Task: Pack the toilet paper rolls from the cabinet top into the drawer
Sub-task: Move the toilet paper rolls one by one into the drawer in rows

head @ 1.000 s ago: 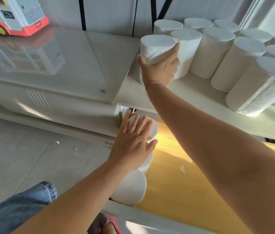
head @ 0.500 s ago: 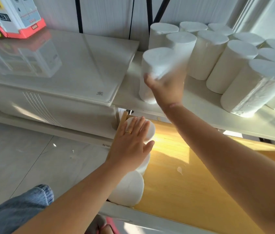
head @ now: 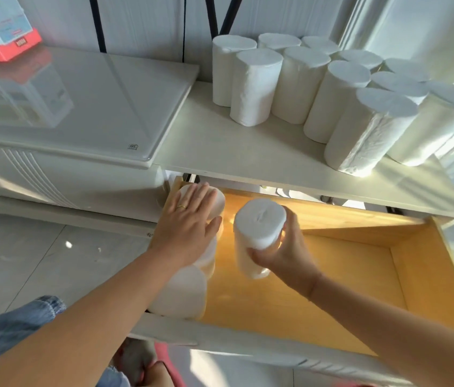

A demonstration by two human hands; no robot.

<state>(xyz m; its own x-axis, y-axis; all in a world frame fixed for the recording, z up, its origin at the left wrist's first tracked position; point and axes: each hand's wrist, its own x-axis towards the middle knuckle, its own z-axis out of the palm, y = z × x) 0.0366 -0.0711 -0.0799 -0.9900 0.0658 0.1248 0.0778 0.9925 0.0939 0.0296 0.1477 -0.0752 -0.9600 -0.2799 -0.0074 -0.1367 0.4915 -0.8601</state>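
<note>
A toilet paper roll point(head: 259, 230) is held upright over the open drawer point(head: 332, 277), gripped around its lower half by the right hand point(head: 284, 252), whose fingers are curled closed on it. Just to its left, a row of rolls point(head: 181, 294) is stood along the drawer's left wall; the left hand point(head: 189, 227) is laid flat on them, fingers extended and spread, nothing grasped. More rolls point(head: 318, 90) are clustered upright on the cabinet top point(head: 220, 146) above.
</note>
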